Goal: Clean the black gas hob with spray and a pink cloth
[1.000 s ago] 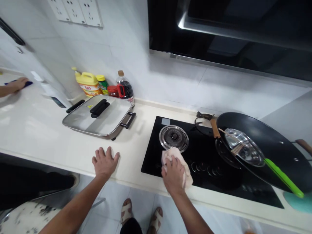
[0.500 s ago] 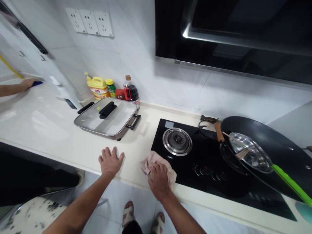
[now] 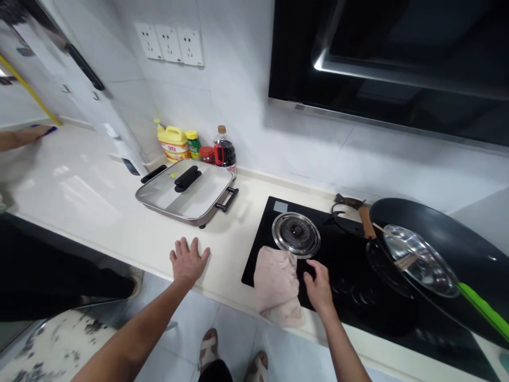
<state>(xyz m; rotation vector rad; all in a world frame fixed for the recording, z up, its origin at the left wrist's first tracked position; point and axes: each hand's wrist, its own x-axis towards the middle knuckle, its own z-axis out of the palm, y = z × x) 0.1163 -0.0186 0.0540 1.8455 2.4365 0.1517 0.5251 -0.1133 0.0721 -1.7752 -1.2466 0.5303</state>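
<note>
A pale pink cloth (image 3: 276,278) lies partly folded over the front left edge of the black gas stove (image 3: 254,257) and onto the white counter. My right hand (image 3: 319,289) is just right of the cloth above the stove, empty, its thumb and fingers apart. Behind the cloth sits a round burner (image 3: 296,233). My left hand (image 3: 189,261) rests palm down on the counter (image 3: 225,254) with its fingers spread. Beyond that hand stands a square electric pan (image 3: 186,191) with a glass lid.
At the right of the stove, a large black wok (image 3: 433,217) holds a metal bowl (image 3: 417,257) and a green handle (image 3: 483,310). Bottles, including a soy sauce bottle (image 3: 226,151), line the wall. Another person's hand (image 3: 27,137) is at the far left. A range hood (image 3: 377,101) hangs above.
My right hand has let go of the cloth and moved right. The cloth now lies more spread out, farther right on the stove's edge. My left hand stays flat on the counter.
</note>
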